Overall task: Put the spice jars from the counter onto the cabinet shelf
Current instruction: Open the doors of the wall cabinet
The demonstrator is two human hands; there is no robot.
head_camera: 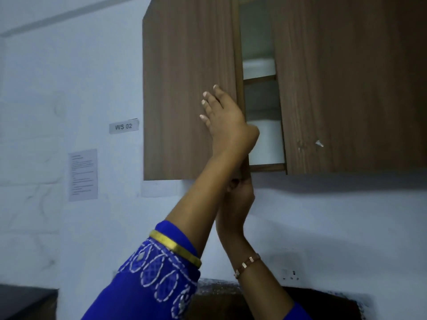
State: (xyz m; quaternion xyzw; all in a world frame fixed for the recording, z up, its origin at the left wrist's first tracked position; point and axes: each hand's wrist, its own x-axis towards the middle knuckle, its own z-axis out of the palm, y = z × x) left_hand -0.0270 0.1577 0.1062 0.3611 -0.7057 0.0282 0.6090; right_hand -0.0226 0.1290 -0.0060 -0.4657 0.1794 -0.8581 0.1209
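No spice jar is in view. The brown wall cabinet's left door (184, 88) stands slightly ajar, leaving a narrow gap beside the right door (346, 88). Through the gap I see a wooden shelf edge (260, 79) and pale white shapes above and below it. My left hand (223, 116) lies flat on the front of the left door near its free edge, fingers spread and holding nothing. My right hand (240, 189) is under the door's lower right corner, with its fingers curled on the bottom edge.
A "WS 02" label (124, 126) and a printed sheet (83, 174) are stuck on the pale wall at the left. A wall socket (291, 274) sits low at the right. A dark counter surface (25, 299) shows at the bottom left.
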